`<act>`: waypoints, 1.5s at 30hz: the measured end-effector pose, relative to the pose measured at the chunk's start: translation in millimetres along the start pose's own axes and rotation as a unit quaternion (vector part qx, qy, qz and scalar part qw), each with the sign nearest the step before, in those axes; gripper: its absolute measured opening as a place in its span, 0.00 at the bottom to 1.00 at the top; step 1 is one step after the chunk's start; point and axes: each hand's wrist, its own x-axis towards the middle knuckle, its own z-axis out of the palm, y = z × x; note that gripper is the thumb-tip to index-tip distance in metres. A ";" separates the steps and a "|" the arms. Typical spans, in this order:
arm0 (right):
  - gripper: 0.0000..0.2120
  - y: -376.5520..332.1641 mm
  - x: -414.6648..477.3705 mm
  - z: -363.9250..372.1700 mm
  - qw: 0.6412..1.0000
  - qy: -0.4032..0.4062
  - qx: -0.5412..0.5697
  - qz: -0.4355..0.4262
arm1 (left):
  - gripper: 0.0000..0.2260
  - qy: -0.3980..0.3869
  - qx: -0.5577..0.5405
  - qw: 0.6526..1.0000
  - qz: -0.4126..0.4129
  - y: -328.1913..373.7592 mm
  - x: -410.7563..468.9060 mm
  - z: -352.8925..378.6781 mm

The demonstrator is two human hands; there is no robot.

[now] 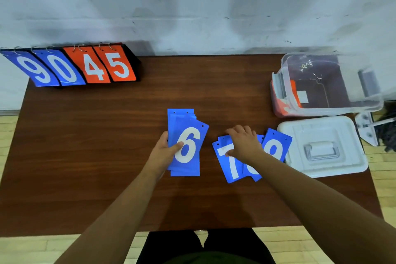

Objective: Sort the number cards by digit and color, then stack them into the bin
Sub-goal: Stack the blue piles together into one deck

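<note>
The person stands at the near edge of the brown counter, both bare forearms reaching out over it. The left hand grips a stack of blue cards by its left side, thumb laid across the face of the top one, a white 6, with the fingers tucked out of sight behind; the stack is loosely fanned and the top card is tilted a little to the right. Just to the right, a few more blue cards lie overlapped on the counter: a blue 7 card, one mostly hidden under the wrist, and a third blue card whose round-topped digit is half covered. The right hand sits on these, fingers bent over their far edges, thumb tip on the bar of the 7; I cannot tell whether it is actually pinching one. The clear bin stands at the far right with orange cards at its left end, its white lid lying flat in front. A flip scoreboard at the far left reads 90 in blue, 45 in orange.
</note>
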 end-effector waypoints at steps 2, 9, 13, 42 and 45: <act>0.32 -5.2 3.9 10.2 0.999 0.009 -0.053 0.007 | 0.14 0.007 -0.001 1.000 -0.006 -3.7 -0.4 -1.7; 0.14 -12.3 24.0 11.1 1.000 0.020 0.004 -0.014 | 0.15 0.034 0.002 0.999 -0.021 -14.8 0.6 -6.8; 0.21 -10.3 26.3 -18.8 0.960 -0.007 0.281 0.005 | 0.15 0.101 -0.004 0.995 -0.009 -18.2 3.2 -7.5; 0.22 91.1 -22.0 -5.9 0.978 0.049 0.198 0.051 | 0.15 -0.013 -0.014 1.000 -0.019 -4.7 2.8 82.6; 0.29 85.6 -16.6 3.1 0.993 0.049 0.111 0.010 | 0.14 -0.004 -0.038 0.999 -0.026 -6.6 -0.6 82.2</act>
